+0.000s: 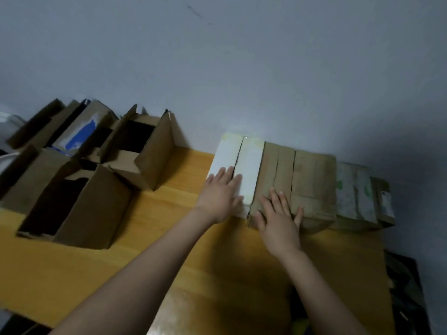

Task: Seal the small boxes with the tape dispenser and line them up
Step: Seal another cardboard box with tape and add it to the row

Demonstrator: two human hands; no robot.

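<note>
A person is working on a row of closed boxes standing side by side against a wall (242,68). The left hand (221,192) is lying flat, fingers straight, on the white box (250,163) at the row's left end, gripping nothing. The right hand (278,213) is pressing flat on the brown box (275,165) that touches the white box's right side, and it too is holding nothing. Further right of the white box, a second brown box (312,180) and a green-printed box (350,189) are filling out the row.

This is looking like the lining-up step, with both hands seeming to square the boxes together. A dark seam is running along the white box's top, and whether tape is covering it cannot be told. No tape dispenser is showing.

Well left of the white box, open boxes (96,189) are standing with flaps up. The next move is likely calling for fetching one, folding its flaps and finding the dispenser. Everything is sitting on a yellow wooden table (169,238). The wall is plain grey and the light is dim.
</note>
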